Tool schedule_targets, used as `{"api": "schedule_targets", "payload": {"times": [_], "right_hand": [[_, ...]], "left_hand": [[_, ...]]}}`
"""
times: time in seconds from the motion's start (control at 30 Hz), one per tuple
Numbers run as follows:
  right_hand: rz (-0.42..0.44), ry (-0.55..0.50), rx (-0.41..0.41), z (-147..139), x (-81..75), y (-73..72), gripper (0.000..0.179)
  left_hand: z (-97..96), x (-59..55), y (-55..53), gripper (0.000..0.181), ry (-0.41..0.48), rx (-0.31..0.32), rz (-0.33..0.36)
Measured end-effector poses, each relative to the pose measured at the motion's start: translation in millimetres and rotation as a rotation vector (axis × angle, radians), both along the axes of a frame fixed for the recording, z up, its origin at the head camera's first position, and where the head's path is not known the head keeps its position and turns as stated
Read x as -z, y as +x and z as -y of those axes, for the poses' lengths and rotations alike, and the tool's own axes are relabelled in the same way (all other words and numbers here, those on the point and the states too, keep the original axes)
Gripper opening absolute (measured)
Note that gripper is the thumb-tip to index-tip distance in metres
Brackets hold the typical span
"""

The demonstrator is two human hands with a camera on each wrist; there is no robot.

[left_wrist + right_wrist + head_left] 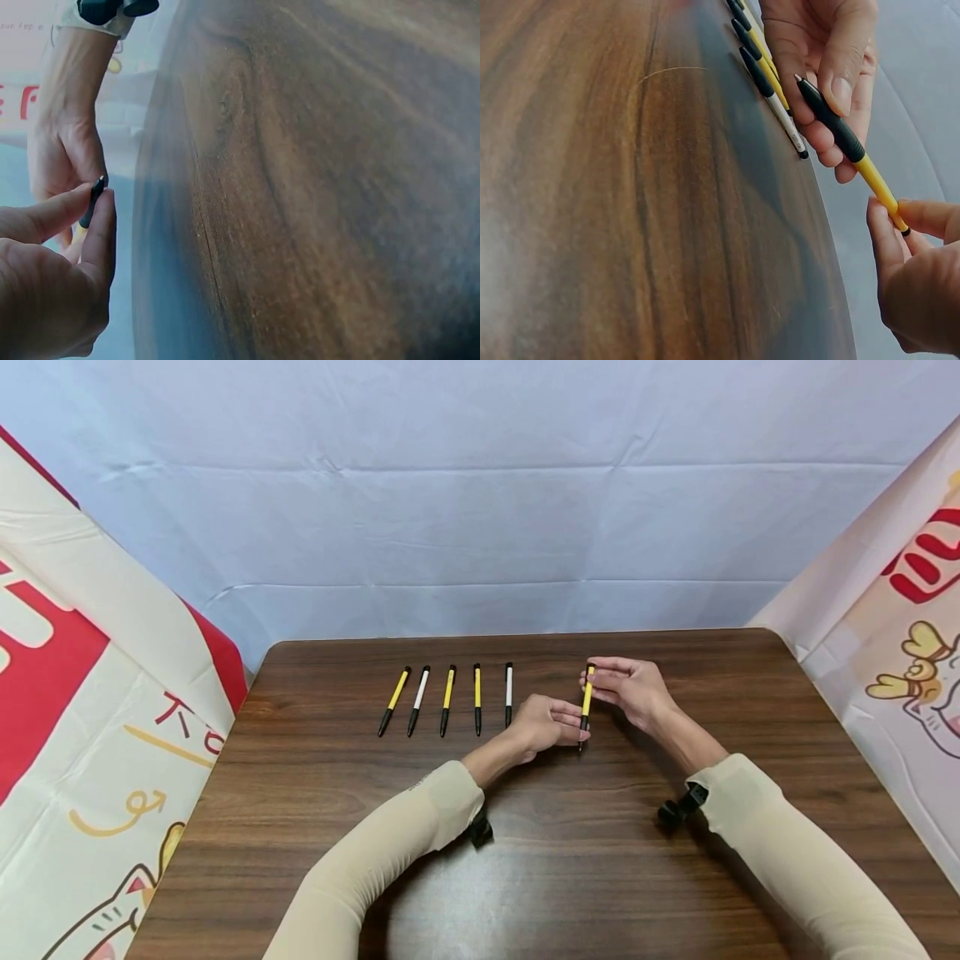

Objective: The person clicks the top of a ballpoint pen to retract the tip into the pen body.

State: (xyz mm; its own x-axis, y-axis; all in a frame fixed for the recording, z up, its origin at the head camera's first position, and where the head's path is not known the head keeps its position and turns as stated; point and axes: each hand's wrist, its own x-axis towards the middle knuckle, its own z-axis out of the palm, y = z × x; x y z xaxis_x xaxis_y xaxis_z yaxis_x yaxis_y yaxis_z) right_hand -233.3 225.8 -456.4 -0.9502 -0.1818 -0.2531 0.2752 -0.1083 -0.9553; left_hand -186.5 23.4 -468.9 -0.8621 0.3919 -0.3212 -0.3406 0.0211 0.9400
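Both hands hold one yellow ballpoint pen (587, 700) with a black grip and black top end. My left hand (543, 727) pinches its black grip (91, 206) between thumb and finger, close to the writing tip. At the other end, my right hand (632, 689) pinches the yellow barrel (877, 184) by the black top. The writing tip is exposed and points toward the near side of the table. Just left of my left hand lies a white pen (509, 685), its lower end partly behind that hand.
More pens lie side by side to the left: a yellow pen (477, 697), another yellow pen (447, 697), a white pen (419, 697) and an outermost yellow pen (396, 697). The brown wooden table (525, 877) ends at a pale cloth backdrop (480, 527).
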Motion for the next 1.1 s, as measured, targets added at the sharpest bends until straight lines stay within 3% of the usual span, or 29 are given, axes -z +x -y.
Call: {"api": "schedule_targets", "payload": {"times": [0.17,0.33,0.67,1.1], "right_hand": [[-0.010,-0.024,-0.023,1.4,-0.6,-2.6,0.056],[-0.021,-0.039,-0.033,1.6,0.4,-4.1,0.041],[-0.037,0.004,-0.042,6.2,1.8,-4.5,0.057],[-0.038,0.011,-0.015,10.6,2.5,-6.7,0.049]], "left_hand": [[0.0,-1.9,0.7,0.039,0.033,-0.018,0.023],[-0.2,-1.1,0.8,0.038,0.049,-0.029,0.031],[-1.1,-0.9,0.7,0.037,0.067,-0.037,0.020],[-0.8,-4.9,3.8,0.036,0.017,-0.060,-0.008]]}}
